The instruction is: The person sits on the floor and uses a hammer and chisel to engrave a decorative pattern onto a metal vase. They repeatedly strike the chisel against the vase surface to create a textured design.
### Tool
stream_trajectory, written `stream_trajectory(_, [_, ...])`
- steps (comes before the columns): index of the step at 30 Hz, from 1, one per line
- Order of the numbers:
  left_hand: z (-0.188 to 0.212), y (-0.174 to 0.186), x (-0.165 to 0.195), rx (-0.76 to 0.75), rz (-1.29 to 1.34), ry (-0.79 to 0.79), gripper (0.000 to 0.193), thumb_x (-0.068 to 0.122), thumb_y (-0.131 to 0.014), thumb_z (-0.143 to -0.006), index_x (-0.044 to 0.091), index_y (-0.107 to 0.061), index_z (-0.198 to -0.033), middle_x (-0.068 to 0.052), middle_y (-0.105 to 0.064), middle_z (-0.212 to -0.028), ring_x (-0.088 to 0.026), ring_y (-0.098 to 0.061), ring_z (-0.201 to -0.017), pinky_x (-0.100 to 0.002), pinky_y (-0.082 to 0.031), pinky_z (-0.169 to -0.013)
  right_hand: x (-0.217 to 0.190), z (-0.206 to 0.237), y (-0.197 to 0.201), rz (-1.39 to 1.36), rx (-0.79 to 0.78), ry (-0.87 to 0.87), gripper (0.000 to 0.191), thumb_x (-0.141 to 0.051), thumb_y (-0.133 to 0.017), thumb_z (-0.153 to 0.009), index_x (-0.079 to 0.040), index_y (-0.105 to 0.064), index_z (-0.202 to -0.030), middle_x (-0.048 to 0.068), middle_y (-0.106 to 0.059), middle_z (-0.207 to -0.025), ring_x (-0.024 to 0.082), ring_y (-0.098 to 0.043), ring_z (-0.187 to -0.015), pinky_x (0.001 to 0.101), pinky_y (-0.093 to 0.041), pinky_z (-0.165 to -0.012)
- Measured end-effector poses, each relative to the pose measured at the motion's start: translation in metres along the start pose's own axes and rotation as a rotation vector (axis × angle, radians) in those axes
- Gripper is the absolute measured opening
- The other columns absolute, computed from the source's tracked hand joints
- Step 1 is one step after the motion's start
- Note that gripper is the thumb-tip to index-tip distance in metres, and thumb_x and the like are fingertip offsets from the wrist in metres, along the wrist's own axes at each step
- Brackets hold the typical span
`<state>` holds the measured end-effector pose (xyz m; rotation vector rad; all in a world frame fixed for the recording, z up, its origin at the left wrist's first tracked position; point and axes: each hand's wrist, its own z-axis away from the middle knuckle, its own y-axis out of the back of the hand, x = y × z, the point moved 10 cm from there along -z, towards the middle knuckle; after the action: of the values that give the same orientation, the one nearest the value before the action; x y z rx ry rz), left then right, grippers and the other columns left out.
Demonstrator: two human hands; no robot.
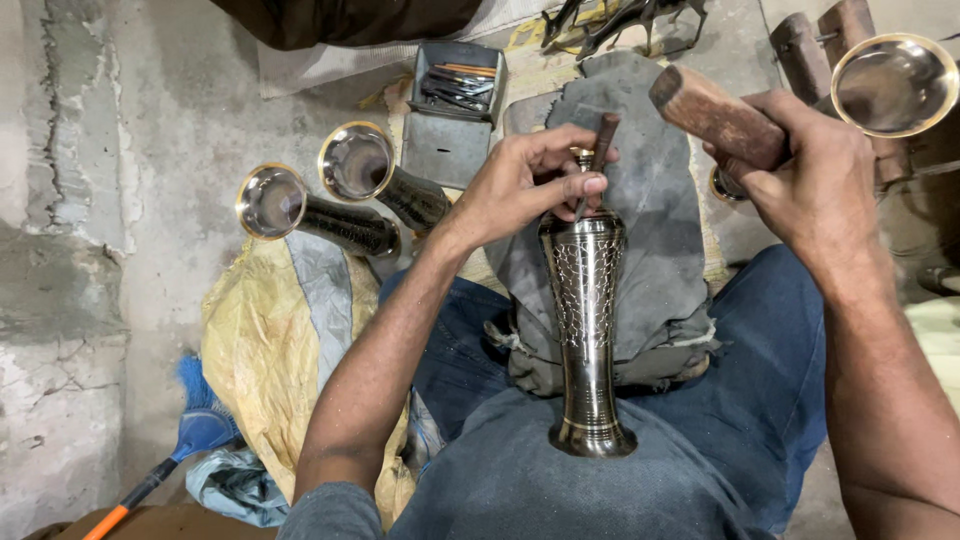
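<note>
Lying across the lap on a grey pad point(660, 210), the engraved brass vase point(585, 330) points away; left hand point(525, 185) pinches a chisel point(597, 160) at its far end, right hand point(815, 180) clamps what seems a wooden mallet point(715, 115).

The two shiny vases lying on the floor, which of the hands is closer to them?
The left hand: it sits just right of the two vases, pinching a chisel. The right hand is farther right, gripping a wooden mallet.

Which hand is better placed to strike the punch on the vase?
The right hand: it holds the wooden mallet raised just beside the punch. The left hand is busy pinching the punch against the brass vase.
</note>
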<state>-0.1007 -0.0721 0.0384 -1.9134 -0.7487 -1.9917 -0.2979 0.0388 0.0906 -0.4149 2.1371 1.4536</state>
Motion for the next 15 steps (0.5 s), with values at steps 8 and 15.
stream_trajectory(8, [0.005, -0.012, 0.022, -0.102, -0.103, -0.188, 0.041, 0.032, -0.072, -0.103, 0.009, -0.068, -0.137, -0.008, -0.082, -0.110, -0.016, -0.080, -0.097, -0.036, -0.065, -0.088, -0.005, -0.006, -0.008, -0.088, -0.143, 0.013, 0.027, 0.000, -0.070, -0.087, -0.003, -0.067, -0.113, 0.016, -0.074, -0.096, 0.026, -0.074, -0.087, 0.0387, -0.058, -0.075])
stream_trajectory(15, [0.009, -0.003, 0.004, 0.072, -0.061, -0.031, 0.052, 0.030, -0.074, -0.095, 0.004, -0.062, -0.138, -0.009, -0.079, -0.107, -0.018, -0.080, -0.093, -0.033, -0.072, -0.075, 0.015, -0.023, -0.031, 0.049, -0.324, -0.039, 0.030, -0.009, -0.077, -0.091, -0.007, -0.066, -0.120, 0.014, -0.075, -0.099, 0.026, -0.074, -0.091, 0.0412, -0.059, -0.080])
